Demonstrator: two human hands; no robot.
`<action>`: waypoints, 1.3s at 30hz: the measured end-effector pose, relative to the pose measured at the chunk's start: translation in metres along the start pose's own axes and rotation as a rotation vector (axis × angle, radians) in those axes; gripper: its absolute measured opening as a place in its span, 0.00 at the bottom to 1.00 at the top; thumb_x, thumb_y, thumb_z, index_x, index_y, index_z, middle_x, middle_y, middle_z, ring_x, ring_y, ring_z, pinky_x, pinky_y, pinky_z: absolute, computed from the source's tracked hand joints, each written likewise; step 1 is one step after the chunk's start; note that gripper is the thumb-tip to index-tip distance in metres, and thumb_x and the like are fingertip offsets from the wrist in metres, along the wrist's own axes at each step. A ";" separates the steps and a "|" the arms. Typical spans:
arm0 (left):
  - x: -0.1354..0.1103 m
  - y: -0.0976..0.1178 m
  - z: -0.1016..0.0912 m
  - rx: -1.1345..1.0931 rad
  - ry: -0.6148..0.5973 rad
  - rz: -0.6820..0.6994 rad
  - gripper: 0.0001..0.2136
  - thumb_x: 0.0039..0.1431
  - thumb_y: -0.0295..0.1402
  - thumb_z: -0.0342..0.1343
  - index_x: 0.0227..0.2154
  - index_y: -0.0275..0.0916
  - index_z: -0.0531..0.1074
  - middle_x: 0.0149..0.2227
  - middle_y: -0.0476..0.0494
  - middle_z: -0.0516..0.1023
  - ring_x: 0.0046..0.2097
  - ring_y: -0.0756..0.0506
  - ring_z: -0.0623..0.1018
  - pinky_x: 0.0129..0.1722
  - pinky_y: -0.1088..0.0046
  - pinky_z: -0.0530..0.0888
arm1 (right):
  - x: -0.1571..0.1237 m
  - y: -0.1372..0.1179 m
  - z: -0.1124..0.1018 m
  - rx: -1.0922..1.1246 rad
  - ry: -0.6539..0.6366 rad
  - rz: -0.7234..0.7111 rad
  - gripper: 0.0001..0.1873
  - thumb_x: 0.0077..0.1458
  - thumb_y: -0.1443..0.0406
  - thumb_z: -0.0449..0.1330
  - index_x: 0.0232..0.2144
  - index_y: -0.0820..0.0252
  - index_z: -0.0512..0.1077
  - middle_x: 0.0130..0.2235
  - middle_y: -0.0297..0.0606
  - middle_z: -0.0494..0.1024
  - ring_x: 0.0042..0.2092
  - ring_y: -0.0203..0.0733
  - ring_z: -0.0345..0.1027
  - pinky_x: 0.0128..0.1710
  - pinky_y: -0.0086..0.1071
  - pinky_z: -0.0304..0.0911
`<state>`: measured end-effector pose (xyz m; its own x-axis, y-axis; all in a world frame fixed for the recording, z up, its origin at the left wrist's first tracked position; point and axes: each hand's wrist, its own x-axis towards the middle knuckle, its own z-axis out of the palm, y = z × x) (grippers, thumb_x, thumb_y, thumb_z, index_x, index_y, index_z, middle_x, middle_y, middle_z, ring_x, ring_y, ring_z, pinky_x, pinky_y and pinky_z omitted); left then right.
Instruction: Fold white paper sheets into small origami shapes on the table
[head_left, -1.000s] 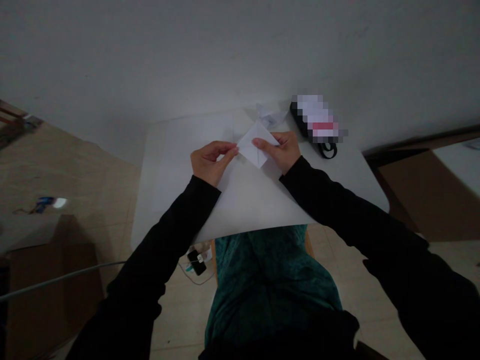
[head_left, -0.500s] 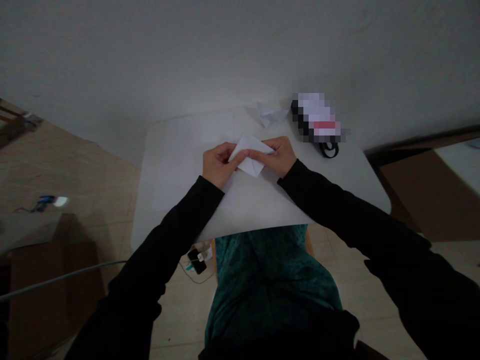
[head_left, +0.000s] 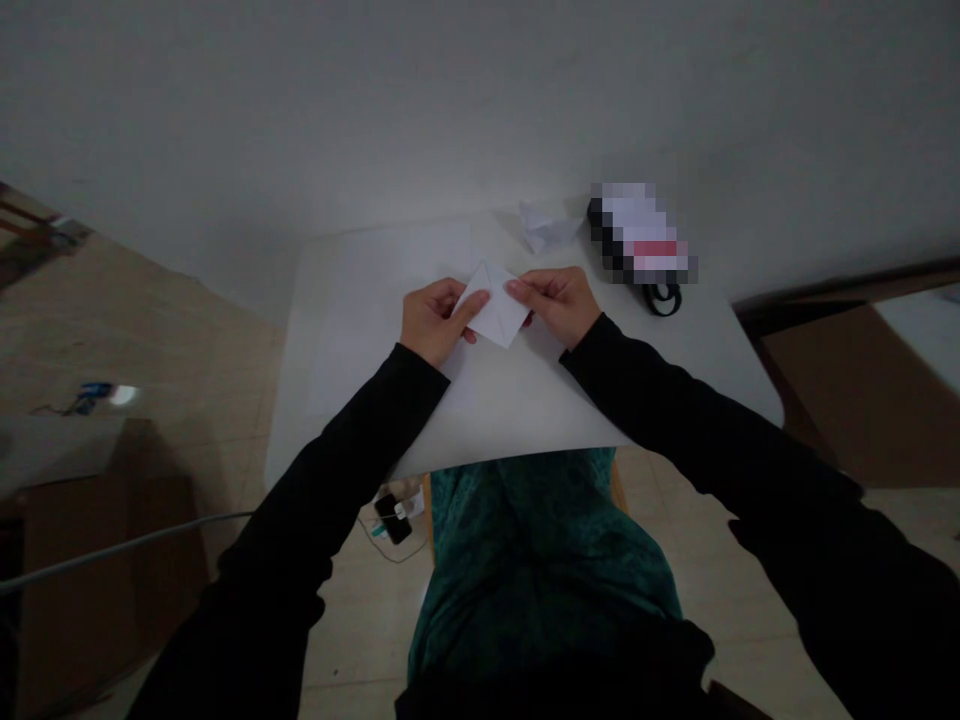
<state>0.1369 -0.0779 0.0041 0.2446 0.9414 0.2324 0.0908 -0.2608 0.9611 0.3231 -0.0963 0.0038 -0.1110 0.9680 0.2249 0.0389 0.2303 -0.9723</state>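
Note:
A small white folded paper (head_left: 495,315), diamond-shaped with a crease down its middle, is held above the white table (head_left: 517,420). My left hand (head_left: 433,322) pinches its left corner, thumb on top and fingers underneath. At the right corner my right hand (head_left: 564,303) grips it the same way. The thumbs lie apart on the upper face. What the fingers do behind the paper is hidden. Beyond my right hand, a folded white paper piece (head_left: 549,230) stands near the wall.
White sheets (head_left: 375,300) lie on the table's left side. A black pouch (head_left: 660,296) with a loop and a blurred-out top sits at the back right, by the wall (head_left: 450,120). Below the table are a phone (head_left: 394,519) and cables. Cardboard boxes (head_left: 75,570) stand at the left.
My thumbs have drawn apart from the paper's middle toward its side corners, uncovering the central crease. Both hands still hold the paper.

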 end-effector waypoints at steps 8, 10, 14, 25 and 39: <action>0.009 -0.008 -0.008 0.009 0.008 0.056 0.20 0.49 0.53 0.64 0.32 0.39 0.77 0.25 0.47 0.79 0.25 0.49 0.78 0.26 0.73 0.77 | 0.003 0.004 0.001 0.006 0.037 -0.020 0.28 0.48 0.40 0.60 0.24 0.60 0.75 0.20 0.31 0.72 0.21 0.31 0.63 0.22 0.27 0.62; 0.010 -0.006 -0.010 -0.002 -0.003 0.052 0.20 0.45 0.50 0.67 0.33 0.39 0.77 0.28 0.46 0.81 0.30 0.48 0.80 0.30 0.72 0.79 | 0.002 0.002 0.003 -0.011 0.042 -0.028 0.28 0.48 0.40 0.61 0.25 0.60 0.75 0.20 0.31 0.71 0.22 0.31 0.62 0.22 0.27 0.61; 0.006 0.001 -0.010 -0.036 -0.068 0.014 0.20 0.38 0.44 0.72 0.32 0.37 0.77 0.32 0.43 0.82 0.32 0.47 0.81 0.32 0.72 0.79 | -0.004 -0.002 0.008 -0.045 -0.005 -0.045 0.26 0.50 0.42 0.61 0.26 0.60 0.76 0.21 0.30 0.71 0.22 0.31 0.62 0.23 0.27 0.61; 0.008 0.000 -0.012 -0.088 -0.188 -0.016 0.19 0.42 0.45 0.70 0.33 0.37 0.78 0.32 0.42 0.83 0.31 0.47 0.81 0.31 0.72 0.79 | -0.006 0.001 0.013 0.003 0.036 -0.025 0.25 0.48 0.43 0.62 0.25 0.60 0.76 0.21 0.32 0.73 0.23 0.33 0.63 0.24 0.29 0.62; 0.010 -0.010 -0.008 -0.116 0.045 -0.030 0.23 0.44 0.44 0.69 0.40 0.41 0.68 0.29 0.49 0.79 0.27 0.49 0.79 0.28 0.73 0.77 | -0.011 0.005 0.022 0.019 0.201 -0.109 0.14 0.45 0.55 0.68 0.26 0.57 0.71 0.27 0.31 0.73 0.30 0.35 0.68 0.35 0.33 0.68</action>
<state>0.1306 -0.0645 -0.0018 0.1996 0.9578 0.2069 -0.0152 -0.2081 0.9780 0.3027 -0.1081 -0.0046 0.0870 0.9383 0.3347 0.0184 0.3344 -0.9422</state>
